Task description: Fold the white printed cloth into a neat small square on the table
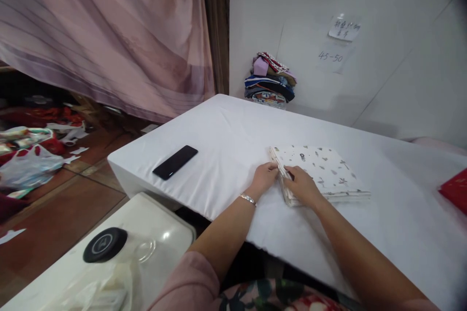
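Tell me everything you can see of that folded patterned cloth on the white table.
The folded cloth is off-white, scattered with small, muted printed motifs, some plant-like. It looks like soft fabric, folded into a flat, roughly rectangular stack, with layers showing along its left and near edges. It lies on the white-covered table; the left hand and the right hand grip its left edge.

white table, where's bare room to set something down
Bare: the white table between the black phone and patterned folded cloth, and between that cloth and the red item at right. Crowded: the cloth's left edge, where the left hand and right hand touch it.
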Demonstrator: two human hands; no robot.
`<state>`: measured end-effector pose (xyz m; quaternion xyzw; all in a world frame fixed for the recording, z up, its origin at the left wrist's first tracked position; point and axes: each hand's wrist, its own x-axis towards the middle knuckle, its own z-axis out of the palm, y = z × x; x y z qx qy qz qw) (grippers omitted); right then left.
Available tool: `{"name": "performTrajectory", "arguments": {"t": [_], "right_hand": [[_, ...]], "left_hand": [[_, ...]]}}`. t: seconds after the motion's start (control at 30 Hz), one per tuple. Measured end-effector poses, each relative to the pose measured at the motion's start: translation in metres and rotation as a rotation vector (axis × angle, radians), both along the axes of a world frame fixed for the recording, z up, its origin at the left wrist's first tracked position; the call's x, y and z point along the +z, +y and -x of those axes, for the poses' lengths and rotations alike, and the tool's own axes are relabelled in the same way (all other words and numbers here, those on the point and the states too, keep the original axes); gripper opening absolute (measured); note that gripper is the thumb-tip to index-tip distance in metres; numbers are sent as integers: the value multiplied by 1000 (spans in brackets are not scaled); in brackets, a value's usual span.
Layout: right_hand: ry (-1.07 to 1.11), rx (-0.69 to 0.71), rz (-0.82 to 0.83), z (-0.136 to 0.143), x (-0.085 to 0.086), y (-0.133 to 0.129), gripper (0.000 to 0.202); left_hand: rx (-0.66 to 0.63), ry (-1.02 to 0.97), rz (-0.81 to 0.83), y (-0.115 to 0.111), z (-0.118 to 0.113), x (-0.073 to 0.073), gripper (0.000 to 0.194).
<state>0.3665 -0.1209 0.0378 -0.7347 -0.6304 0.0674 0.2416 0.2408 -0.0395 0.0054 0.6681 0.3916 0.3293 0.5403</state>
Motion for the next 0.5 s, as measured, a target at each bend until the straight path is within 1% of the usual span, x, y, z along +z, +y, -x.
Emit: {"name": "performTrajectory", "arguments": {"t": [0.07,0.13,0.23,0.3,0.37,0.5], "right_hand": [[106,-34,-6,-5,0,1,32],[228,-78,41,-9,0,2,33],[333,-119,104,-12,2,2,34],[341,-127,114,-12,3,2,34],[326,-125,114,-10,5,1,34],[237,-85,111,-5,6,-3,35]], "left_hand": [[24,4,19,-2,1,3,17],[57,35,18,-2,2,4,17],[146,120,-86,-1,5,6,18],[200,186,-165,0,8,6,19],[223,245,-204,1,10,6,18],[181,308,-229,-1,11,8,16]]}}
